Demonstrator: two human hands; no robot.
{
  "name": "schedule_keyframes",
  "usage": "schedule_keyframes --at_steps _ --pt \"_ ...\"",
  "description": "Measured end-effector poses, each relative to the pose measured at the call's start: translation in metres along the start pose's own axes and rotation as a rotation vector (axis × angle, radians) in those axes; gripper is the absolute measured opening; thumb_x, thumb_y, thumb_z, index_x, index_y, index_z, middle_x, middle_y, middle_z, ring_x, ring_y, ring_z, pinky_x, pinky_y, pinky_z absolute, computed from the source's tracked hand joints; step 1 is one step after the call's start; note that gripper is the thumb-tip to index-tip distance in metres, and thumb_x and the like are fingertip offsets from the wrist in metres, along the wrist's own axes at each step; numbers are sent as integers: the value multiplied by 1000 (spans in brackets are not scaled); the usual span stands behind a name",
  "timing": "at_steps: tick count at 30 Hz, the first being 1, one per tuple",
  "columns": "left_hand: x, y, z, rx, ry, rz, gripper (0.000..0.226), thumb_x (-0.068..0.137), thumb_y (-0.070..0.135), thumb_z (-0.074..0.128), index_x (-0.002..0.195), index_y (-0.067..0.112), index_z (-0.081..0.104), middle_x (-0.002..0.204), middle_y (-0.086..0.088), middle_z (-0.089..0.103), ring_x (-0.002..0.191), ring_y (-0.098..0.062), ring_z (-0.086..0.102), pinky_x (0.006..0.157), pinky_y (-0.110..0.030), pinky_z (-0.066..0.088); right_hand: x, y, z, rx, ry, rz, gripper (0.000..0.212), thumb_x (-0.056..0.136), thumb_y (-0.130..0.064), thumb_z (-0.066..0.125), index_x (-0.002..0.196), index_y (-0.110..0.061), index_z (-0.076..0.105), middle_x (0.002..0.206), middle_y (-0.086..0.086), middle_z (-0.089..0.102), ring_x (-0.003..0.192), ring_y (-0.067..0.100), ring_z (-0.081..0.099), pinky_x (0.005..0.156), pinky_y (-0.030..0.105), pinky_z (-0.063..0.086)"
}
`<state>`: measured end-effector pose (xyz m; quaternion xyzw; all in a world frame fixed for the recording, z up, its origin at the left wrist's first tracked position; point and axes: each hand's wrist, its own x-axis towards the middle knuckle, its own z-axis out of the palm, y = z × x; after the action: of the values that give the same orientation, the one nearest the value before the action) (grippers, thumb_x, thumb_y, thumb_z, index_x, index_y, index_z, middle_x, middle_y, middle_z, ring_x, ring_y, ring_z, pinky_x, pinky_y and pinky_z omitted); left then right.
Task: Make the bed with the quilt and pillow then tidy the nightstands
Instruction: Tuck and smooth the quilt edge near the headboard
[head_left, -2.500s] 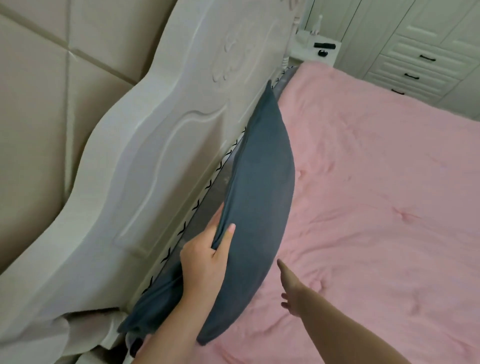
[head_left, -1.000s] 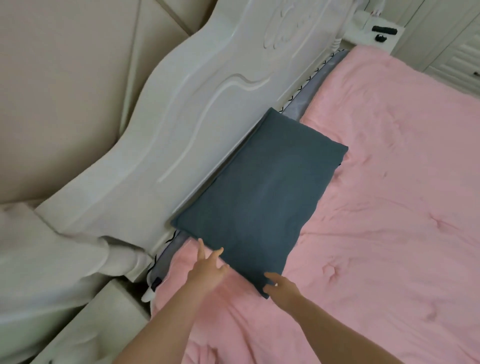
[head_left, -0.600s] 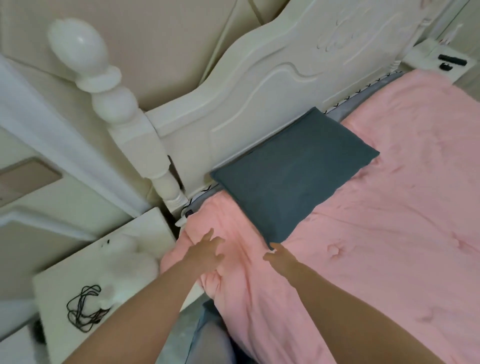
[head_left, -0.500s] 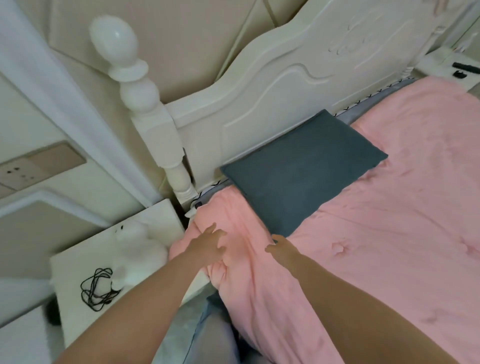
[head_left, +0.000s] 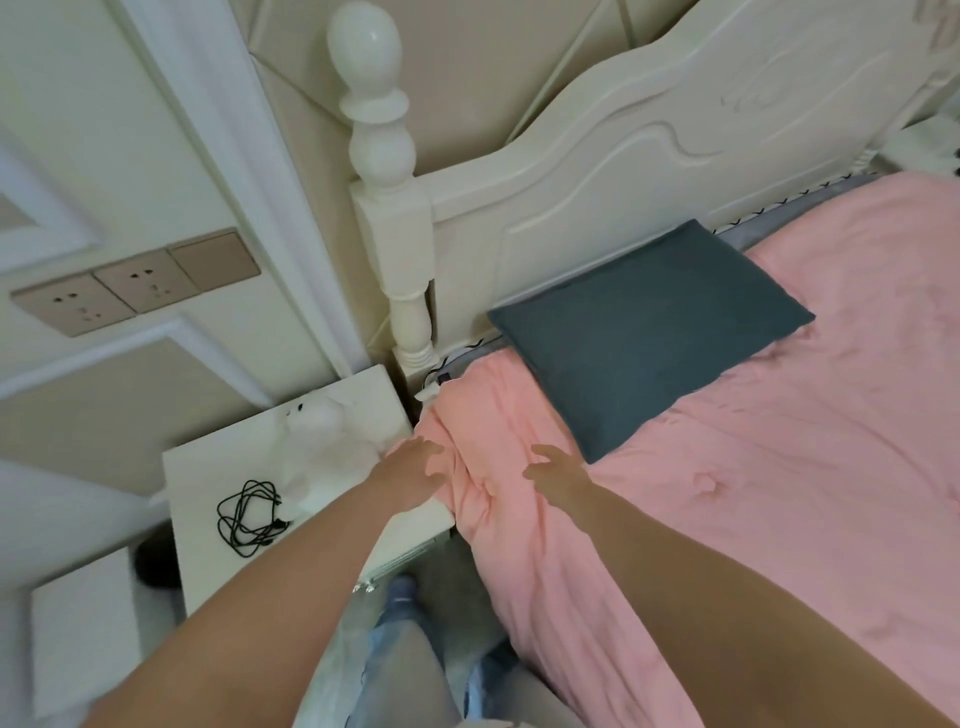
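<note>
While the pink quilt (head_left: 753, 467) lies spread over the bed and the dark pillow (head_left: 644, 332) rests flat on it against the headboard (head_left: 649, 171), both hands are at the bunched corner near the nightstand (head_left: 228, 467). The left hand (head_left: 415, 470) and the right hand (head_left: 558, 470) lie with loose, spread fingers on the cloth and grip nothing. I judge the quilt soft and light, easy to wrinkle; it is best pinched at its hem corner and pulled flat. A black cable (head_left: 249, 512) lies coiled on the nightstand's surface.
</note>
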<state>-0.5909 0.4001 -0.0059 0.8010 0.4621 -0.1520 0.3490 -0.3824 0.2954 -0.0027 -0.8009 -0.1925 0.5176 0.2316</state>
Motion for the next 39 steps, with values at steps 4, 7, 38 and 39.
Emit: schedule_keyframes --at_steps 4,7,38,39 --pt "5 -25 -4 -118 -32 -1 52 98 30 50 147 21 36 156 -4 30 142 -21 29 112 -29 28 7 -9 24 -20 47 18 45 91 -7 56 135 -13 50 96 3 57 82 16 56 61 12 40" --pt "17 -44 -10 -222 -42 -13 50 99 30 49 146 20 37 156 -3 31 140 -21 33 101 -21 27 14 -24 50 -60 56 38 43 92 -11 54 135 -16 50 107 2 55 82 15 54 65 13 42" --pt "190 -119 80 56 -52 -300 56 76 49 64 124 26 44 114 -5 42 91 -20 45 84 -36 44 135 22 201 -135 -135 126 41 93 -16 51 132 -28 53 131 -10 57 114 11 54 95 20 43" --pt "191 -120 84 90 -43 -288 65 72 52 69 126 26 42 115 -4 41 89 -18 45 84 -34 44 138 27 204 -143 -141 104 44 93 -15 50 135 -29 50 132 -11 56 115 9 52 94 18 40"
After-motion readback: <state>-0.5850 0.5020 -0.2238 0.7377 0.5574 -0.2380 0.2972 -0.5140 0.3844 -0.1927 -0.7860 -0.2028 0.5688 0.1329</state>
